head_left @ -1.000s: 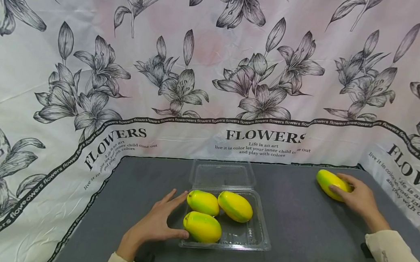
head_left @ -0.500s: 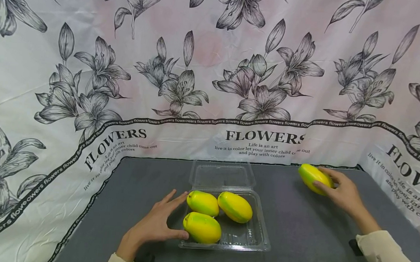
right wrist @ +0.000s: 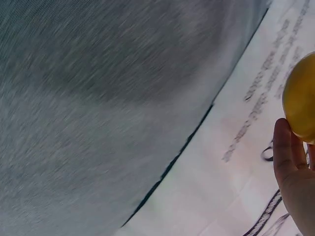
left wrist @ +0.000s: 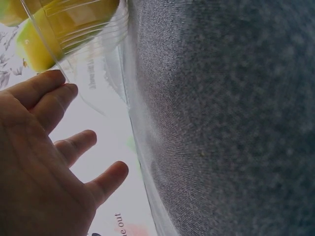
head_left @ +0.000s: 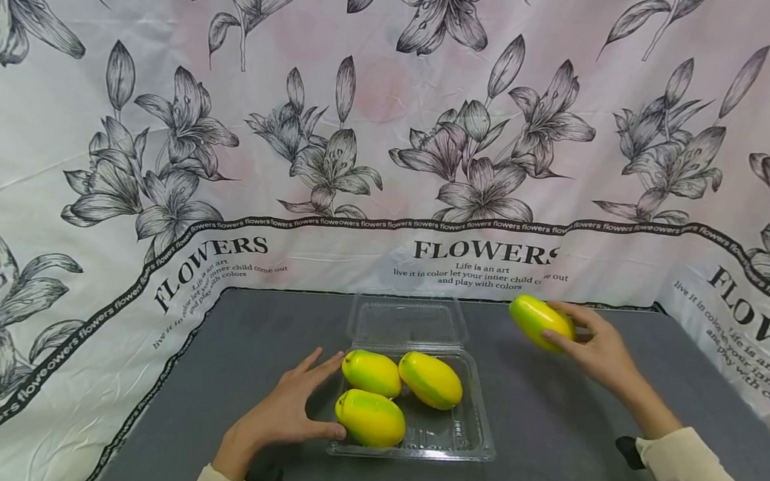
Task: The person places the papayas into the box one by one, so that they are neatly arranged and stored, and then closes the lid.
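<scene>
- Over the last second, the held fruit (head_left: 540, 323) has been carried leftward from the far right of the worktop (head_left: 546, 423), and it now appears to be raised above the surface.
- It is gripped by the right hand (head_left: 595, 348), with fingers and thumb closed about its right end.
- The gap to the clear container (head_left: 487, 435) has thus been narrowed, but the fruit is not yet inside: it is held beyond the container's right side, toward the back.
- The rear-left fruit (head_left: 372, 374), front-left fruit (head_left: 370, 418) and rear-right fruit (head_left: 430, 381) have been left undisturbed in the container, whose lid (head_left: 409, 324) is folded back.
- The left hand (head_left: 282, 406) has been kept at the container's left edge, fingers spread apart, nothing grasped; the container seems to be steadied by it.
</scene>
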Demonstrator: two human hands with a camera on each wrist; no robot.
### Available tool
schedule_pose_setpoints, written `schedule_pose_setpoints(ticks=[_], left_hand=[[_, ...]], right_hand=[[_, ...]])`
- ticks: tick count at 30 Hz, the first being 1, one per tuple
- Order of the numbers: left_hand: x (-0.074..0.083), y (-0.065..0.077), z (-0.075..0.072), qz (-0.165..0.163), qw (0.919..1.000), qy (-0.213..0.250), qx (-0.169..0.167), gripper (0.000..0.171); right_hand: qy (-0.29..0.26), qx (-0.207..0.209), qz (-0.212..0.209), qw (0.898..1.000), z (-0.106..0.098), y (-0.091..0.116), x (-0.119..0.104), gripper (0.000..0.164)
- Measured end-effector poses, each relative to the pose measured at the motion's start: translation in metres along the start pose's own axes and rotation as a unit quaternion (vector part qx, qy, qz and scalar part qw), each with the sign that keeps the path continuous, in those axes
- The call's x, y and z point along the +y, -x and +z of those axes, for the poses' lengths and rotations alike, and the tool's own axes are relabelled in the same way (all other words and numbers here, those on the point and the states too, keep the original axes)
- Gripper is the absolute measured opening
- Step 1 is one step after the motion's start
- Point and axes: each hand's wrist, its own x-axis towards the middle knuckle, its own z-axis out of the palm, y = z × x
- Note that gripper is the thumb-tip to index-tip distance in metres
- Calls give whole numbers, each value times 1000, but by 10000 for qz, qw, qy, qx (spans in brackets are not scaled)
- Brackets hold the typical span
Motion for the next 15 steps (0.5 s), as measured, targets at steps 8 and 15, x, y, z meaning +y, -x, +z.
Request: schedule_pose_setpoints(ticks=[8, 15], left_hand=[[0, 0, 0, 9, 10000, 22, -22, 107], [0, 0, -1, 41, 10000, 59, -24, 107]], right_hand=[[-253, -196, -216, 9993, 15, 3, -28, 54], [-519, -307, -478, 9970, 26, 9, -46, 54]])
